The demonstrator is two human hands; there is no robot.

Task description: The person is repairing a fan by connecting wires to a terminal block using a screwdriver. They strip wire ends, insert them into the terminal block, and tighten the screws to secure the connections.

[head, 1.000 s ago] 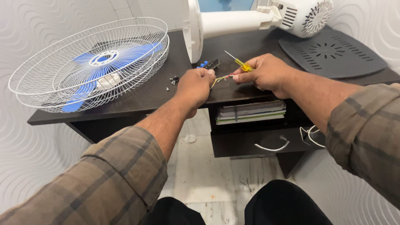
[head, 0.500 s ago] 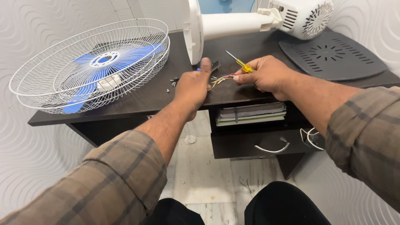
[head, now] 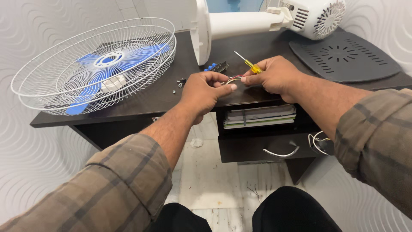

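the step in hand seems to be work on the wires [head: 234, 79], a thin bundle held at the near edge of the dark worktop [head: 141, 101], in front of the white fan motor [head: 317, 15]. the wires are pinched by the closed left hand [head: 204, 91], while the right hand [head: 274, 76] is closed on them and on a yellow screwdriver [head: 248, 63]. the fan cage [head: 96, 64] with its blue blades lies at far left. the next move likely calls for steady fingertips, with the strands kept apart.
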